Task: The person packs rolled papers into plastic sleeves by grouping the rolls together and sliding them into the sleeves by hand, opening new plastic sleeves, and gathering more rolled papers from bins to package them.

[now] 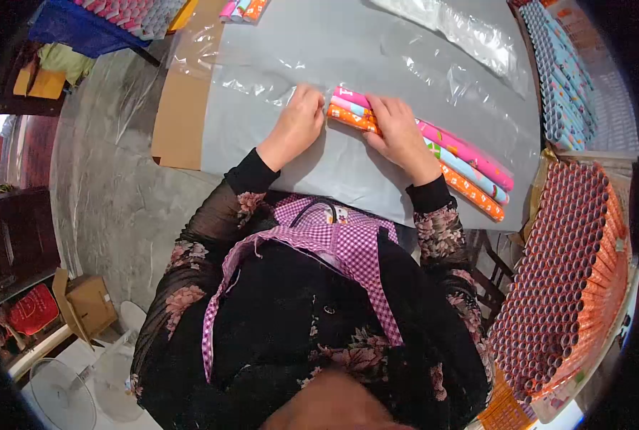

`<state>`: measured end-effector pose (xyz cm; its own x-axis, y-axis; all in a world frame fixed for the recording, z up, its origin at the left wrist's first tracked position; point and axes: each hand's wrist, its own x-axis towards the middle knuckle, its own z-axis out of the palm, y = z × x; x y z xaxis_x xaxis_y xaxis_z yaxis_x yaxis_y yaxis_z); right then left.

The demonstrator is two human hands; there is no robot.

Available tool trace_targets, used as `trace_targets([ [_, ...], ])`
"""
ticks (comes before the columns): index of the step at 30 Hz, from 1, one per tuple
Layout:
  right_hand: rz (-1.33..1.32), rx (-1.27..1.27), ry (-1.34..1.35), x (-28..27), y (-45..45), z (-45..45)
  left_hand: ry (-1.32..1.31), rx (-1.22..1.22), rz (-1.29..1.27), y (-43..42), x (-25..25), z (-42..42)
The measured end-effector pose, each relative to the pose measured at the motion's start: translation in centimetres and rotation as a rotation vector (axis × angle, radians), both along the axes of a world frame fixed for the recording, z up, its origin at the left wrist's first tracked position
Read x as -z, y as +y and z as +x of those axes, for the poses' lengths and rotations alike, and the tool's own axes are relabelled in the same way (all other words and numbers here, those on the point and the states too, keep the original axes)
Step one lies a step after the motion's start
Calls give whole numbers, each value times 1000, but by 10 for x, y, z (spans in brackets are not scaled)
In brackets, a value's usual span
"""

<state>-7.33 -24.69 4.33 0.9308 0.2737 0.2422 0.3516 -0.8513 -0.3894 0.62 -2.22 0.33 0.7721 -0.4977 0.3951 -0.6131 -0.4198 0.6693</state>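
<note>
A bundle of pink, light blue and orange patterned paper rolls lies slantwise on the grey table, in what looks like a clear plastic sleeve. My right hand grips the bundle near its left end, thumb on the orange roll and fingers over the pink one. Just left of the roll ends, my left hand is closed, its fingers curled together on the clear plastic film. Its fingertips are partly hidden. The middle of the bundle is covered by my right hand.
The grey table has cardboard along its left edge. Clear plastic sleeves lie at the back, and another roll bundle at the far left. Stacked blue rolls and orange rolls stand on the right.
</note>
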Motion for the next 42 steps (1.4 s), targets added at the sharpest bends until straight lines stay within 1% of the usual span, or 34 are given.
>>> trace_targets([
  [4,-15,-1,-4,2,1,5,-52,-19,-57,-2,-1,-1],
  [10,-25,-3,-59,9,4,9,20,-16,-19,0,-13,-6],
  [12,-38,-3,-57,12,6,9,49,-74,62,-1,-19,-8],
  [13,-38,-4,-57,11,8,9,49,-75,62,-1,-21,-7],
  [15,-46,-4,-40,11,10,10,-163,-74,91,-2,-25,-5],
  [21,-74,-6,-54,10,21,15,-273,-46,110,-8,-26,0],
  [26,-57,-7,-89,10,26,21,-294,-50,90,-10,-28,2],
  [29,-24,1,-61,13,31,26,-361,-46,96,-14,-29,0],
  [33,-10,-11,-42,11,35,32,-310,-46,138,-13,-31,-3],
  [36,-32,-34,-57,13,37,37,-301,2,132,-14,-31,-8],
  [38,-23,-8,-75,16,36,40,-335,-38,13,-14,-28,-12],
  [39,-26,-16,-75,16,36,41,-335,-46,12,-10,-30,-17],
  [41,-32,27,-52,15,38,41,-236,-176,121,2,-34,-28],
  [42,-30,20,-50,15,38,41,-263,-206,179,6,-32,-29],
])
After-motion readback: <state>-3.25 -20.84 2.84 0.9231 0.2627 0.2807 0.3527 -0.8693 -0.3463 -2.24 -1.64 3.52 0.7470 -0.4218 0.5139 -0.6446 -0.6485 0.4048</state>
